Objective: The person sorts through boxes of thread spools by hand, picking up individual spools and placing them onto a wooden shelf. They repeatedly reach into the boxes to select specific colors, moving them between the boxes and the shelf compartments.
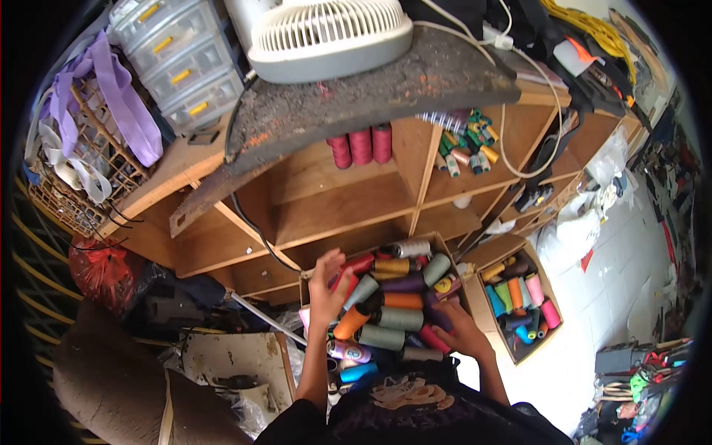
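Note:
A cardboard box (pixel 443 248) full of thread spools stands in front of me. My left hand (pixel 326 288) is at its left side, fingers apart, close to a red spool (pixel 359 265). At the right side, my right hand (pixel 460 331) reaches over the spools with its fingers spread, against a dark purple spool (pixel 439 317); part of that spool is hidden. Between my hands lie a grey-green spool (pixel 400 318), an orange spool (pixel 403 300) and several others in yellow, purple and white. A blue spool (pixel 359 372) lies nearest my body.
A second box (pixel 555 335) of coloured spools stands to the right. Behind is a wooden shelf (pixel 341 215) holding three crimson spools (pixel 360 146) and a cluster of small spools (pixel 475 148). A white fan (pixel 334 44) and clear drawers (pixel 182 70) stand on top.

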A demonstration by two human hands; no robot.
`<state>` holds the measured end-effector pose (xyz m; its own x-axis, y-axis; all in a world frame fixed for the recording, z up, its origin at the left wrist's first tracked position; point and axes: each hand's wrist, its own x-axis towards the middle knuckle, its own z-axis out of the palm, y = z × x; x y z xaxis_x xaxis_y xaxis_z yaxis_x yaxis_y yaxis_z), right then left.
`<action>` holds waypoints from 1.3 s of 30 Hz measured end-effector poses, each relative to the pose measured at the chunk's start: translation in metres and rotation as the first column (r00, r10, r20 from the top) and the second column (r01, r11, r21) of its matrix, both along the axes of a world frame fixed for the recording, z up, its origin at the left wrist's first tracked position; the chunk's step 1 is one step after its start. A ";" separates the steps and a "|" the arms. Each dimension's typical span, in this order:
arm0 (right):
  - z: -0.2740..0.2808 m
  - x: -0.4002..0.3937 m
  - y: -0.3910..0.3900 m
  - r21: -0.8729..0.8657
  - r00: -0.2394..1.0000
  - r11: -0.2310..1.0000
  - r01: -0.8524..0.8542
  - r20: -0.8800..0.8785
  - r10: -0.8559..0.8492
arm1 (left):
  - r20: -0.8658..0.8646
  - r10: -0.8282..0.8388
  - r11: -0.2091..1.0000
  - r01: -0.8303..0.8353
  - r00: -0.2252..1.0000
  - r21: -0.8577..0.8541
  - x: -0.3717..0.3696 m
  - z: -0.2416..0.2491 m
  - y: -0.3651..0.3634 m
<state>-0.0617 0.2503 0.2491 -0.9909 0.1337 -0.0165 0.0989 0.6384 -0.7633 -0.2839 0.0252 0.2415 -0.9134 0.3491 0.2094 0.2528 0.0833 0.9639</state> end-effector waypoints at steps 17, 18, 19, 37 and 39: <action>-0.052 -0.002 -0.008 0.338 0.959 0.928 0.154 0.177 -0.224 | -0.092 -0.045 0.894 -0.001 0.995 -0.448 0.098 -0.045 -0.066; -0.055 0.002 -0.003 0.345 0.948 0.925 0.162 0.204 -0.242 | -0.060 -0.039 0.894 0.007 0.997 -0.449 0.098 -0.043 -0.066; -0.062 0.007 0.002 0.351 0.937 0.921 0.169 0.232 -0.261 | -0.071 -0.046 0.893 0.009 0.996 -0.450 0.099 -0.043 -0.066; -0.134 0.075 0.058 0.180 0.902 0.934 0.310 0.256 -0.348 | -0.066 -0.152 0.886 0.107 0.986 -0.452 0.110 -0.070 -0.080; -0.124 0.074 0.054 0.263 0.885 0.934 0.242 0.335 -0.324 | -0.072 -0.155 0.885 0.106 0.985 -0.454 0.111 -0.071 -0.080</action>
<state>0.0118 0.3039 0.1253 -0.8378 0.4486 -0.3112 0.5459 0.6800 -0.4894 -0.1731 -0.0552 0.1703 -0.8350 0.5423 0.0931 0.3870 0.4585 0.8000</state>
